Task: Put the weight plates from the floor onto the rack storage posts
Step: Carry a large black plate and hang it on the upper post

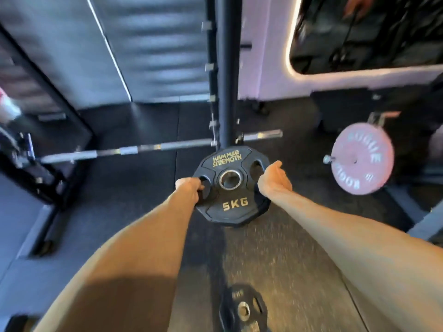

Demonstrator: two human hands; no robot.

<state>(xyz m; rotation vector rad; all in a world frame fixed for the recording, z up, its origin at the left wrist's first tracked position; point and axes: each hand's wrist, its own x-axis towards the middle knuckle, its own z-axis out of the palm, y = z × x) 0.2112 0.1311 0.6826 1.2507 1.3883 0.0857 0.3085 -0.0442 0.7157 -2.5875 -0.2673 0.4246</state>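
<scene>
A black 5 kg weight plate (231,185) with gold lettering is held up in front of the black rack upright (226,75). My left hand (189,188) grips it through the left grip slot. My right hand (274,178) holds its right edge, fingers curled into the right slot. A second, smaller black plate (243,307) lies flat on the dark rubber floor below, between my forearms. Short silver pegs (208,67) stick out along the upright's left side. Which storage post the plate lines up with is hidden behind it.
A steel barbell (134,149) runs horizontally behind the upright at plate height. A pink bumper plate (362,159) hangs on a bar at the right. A black frame base (48,178) stands at the left. A mirror fills the upper right.
</scene>
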